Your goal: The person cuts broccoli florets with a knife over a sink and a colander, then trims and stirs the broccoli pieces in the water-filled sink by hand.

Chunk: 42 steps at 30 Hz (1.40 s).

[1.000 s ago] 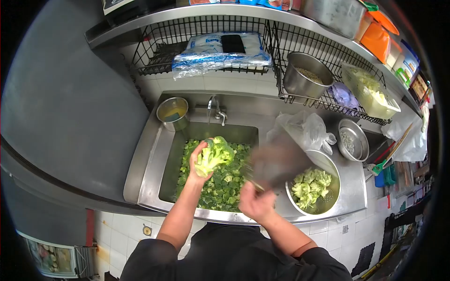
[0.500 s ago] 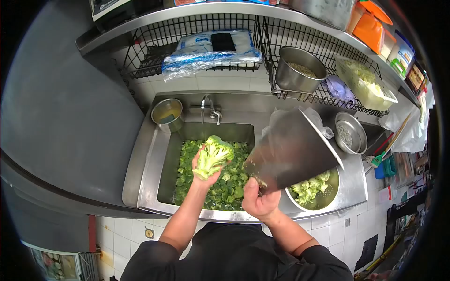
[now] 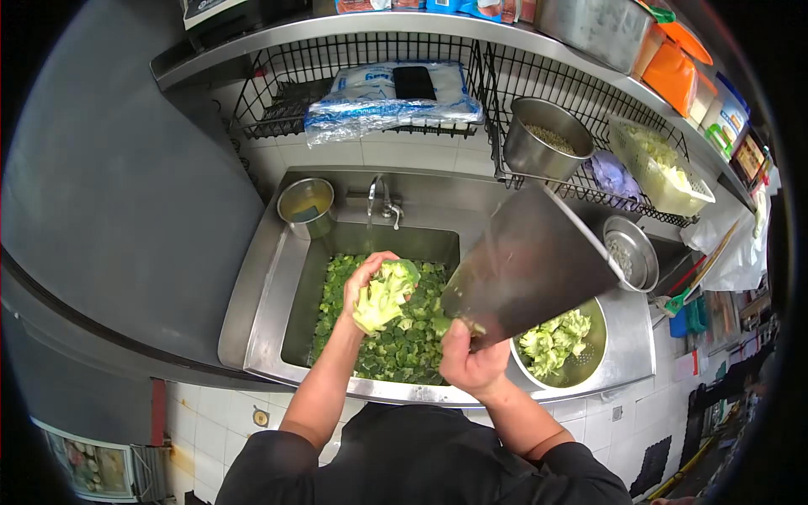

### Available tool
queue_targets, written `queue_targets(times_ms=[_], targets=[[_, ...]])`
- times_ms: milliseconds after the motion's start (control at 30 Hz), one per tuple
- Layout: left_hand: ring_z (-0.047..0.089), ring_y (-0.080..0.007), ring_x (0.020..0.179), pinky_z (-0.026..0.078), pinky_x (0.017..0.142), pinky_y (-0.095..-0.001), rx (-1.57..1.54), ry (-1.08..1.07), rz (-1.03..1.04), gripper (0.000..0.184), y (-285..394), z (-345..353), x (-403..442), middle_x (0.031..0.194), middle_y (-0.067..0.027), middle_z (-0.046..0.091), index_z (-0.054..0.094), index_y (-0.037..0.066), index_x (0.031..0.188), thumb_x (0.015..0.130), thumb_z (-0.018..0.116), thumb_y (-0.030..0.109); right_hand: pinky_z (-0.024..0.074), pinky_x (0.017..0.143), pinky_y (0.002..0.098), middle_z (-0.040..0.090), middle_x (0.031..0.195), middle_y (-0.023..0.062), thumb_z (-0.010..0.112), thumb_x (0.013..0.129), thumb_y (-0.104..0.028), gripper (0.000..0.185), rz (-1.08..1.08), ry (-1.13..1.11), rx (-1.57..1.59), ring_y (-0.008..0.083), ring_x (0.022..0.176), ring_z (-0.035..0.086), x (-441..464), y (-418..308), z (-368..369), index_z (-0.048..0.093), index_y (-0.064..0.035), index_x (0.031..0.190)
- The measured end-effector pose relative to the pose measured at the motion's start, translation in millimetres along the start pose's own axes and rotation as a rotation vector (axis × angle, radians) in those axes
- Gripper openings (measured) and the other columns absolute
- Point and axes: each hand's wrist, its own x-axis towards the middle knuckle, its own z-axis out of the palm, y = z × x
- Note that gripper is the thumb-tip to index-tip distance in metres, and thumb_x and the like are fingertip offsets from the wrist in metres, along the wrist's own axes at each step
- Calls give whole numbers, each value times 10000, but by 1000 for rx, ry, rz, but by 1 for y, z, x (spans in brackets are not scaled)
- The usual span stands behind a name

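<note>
Over the sink, my left hand (image 3: pixel 360 282) is wrapped round a large head of broccoli (image 3: pixel 385 296), its pale cut stems turned toward me. My right hand (image 3: pixel 474 358) grips a cleaver (image 3: pixel 528 268) near its lower end, and the wide dark blade is raised to the right of the broccoli. The handle is hidden in my fingers. Small green bits cling to the blade by my thumb. Below, many cut florets (image 3: pixel 402 358) lie in the sink (image 3: pixel 305 320). Pale stem pieces (image 3: pixel 555 341) sit in a colander (image 3: pixel 600 343) to the right, partly behind the blade.
The faucet (image 3: pixel 387 202) stands behind the sink, with a metal pot (image 3: pixel 306 209) to its left. A metal bowl (image 3: pixel 631 252) is at the right rear. Wire racks (image 3: pixel 454 84) above hold a plastic-wrapped package (image 3: pixel 396 97), a deep pot (image 3: pixel 547 139) and a vegetable basket (image 3: pixel 661 166).
The cleaver, blurred by motion a second ago, now shows clearly, raised on the right. The broccoli has turned in my left hand and sits slightly lower.
</note>
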Motion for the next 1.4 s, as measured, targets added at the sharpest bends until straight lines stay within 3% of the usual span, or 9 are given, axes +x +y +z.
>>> queue_targets(times_ms=[133, 200, 400, 533, 667, 800, 1033, 1133, 1400], targets=[[674, -182, 862, 567, 787, -339, 289, 28, 33, 315, 6, 9, 5, 979, -94, 682, 627, 0, 1075, 969, 485, 260, 492, 478, 425, 619, 709, 176, 633, 868, -33, 162, 158, -262, -277, 354, 549, 630, -24, 37, 32, 503, 11, 955], [666, -225, 980, 557, 884, -369, 442, 47, 35, 352, 10, 5, 3, 1082, -128, 671, 621, -5, 1119, 968, 510, 294, 504, 476, 437, 623, 691, 181, 628, 886, -52, 165, 310, -328, -349, 364, 553, 640, -35, 49, 33, 469, -9, 894], [671, -358, 1004, 605, 788, -474, -223, -61, -156, 383, -13, -41, 4, 1084, -151, 684, 614, 88, 1217, 971, 521, 367, 493, 484, 427, 618, 667, 173, 612, 910, -45, 160, 391, -134, -233, 359, 551, 644, -38, 44, 15, 457, -5, 915], [577, -467, 1153, 461, 1032, -629, -369, 371, -90, 444, -38, -45, -4, 1211, -199, 611, 583, 72, 1235, 987, 493, 430, 456, 485, 423, 617, 651, 174, 589, 927, -28, 170, 469, -122, -166, 366, 544, 633, -53, 51, 9, 428, -1, 975], [571, -475, 1139, 422, 1060, -655, -320, 561, -165, 389, -51, -69, 0, 1217, -182, 586, 551, 53, 1259, 1044, 400, 339, 455, 494, 449, 611, 648, 192, 584, 924, -38, 173, 559, -202, -292, 399, 554, 624, -77, 63, -7, 426, -7, 988], [604, -381, 1023, 516, 924, -553, -345, 503, -197, 412, -64, -67, 10, 1176, -156, 599, 514, 72, 1305, 1066, 330, 352, 480, 527, 541, 624, 676, 232, 591, 910, -94, 192, 635, -288, -393, 470, 612, 620, -87, 66, -30, 416, -35, 962], [630, -240, 831, 500, 630, -406, 223, 488, -241, 402, -127, 7, 54, 1006, -76, 657, 546, 117, 1177, 1054, 342, 442, 528, 531, 464, 616, 745, 121, 620, 856, -127, 171, 495, -451, -797, 358, 614, 646, -103, 62, -82, 507, -81, 976], [622, -206, 784, 491, 592, -377, 305, 563, -18, 393, -177, 55, 81, 953, -76, 652, 553, 117, 1135, 1049, 355, 445, 529, 518, 453, 616, 768, 127, 625, 850, -123, 228, 472, -497, -898, 327, 623, 667, -111, 62, -111, 498, -80, 1034], [621, -212, 718, 519, 566, -374, 376, 321, -208, 337, -263, 126, 90, 875, -82, 629, 600, 75, 1059, 1000, 481, 384, 535, 536, 463, 626, 781, 156, 512, 879, -63, 211, 698, -508, -1023, 344, 651, 680, -123, 39, -186, 479, -61, 1088]])
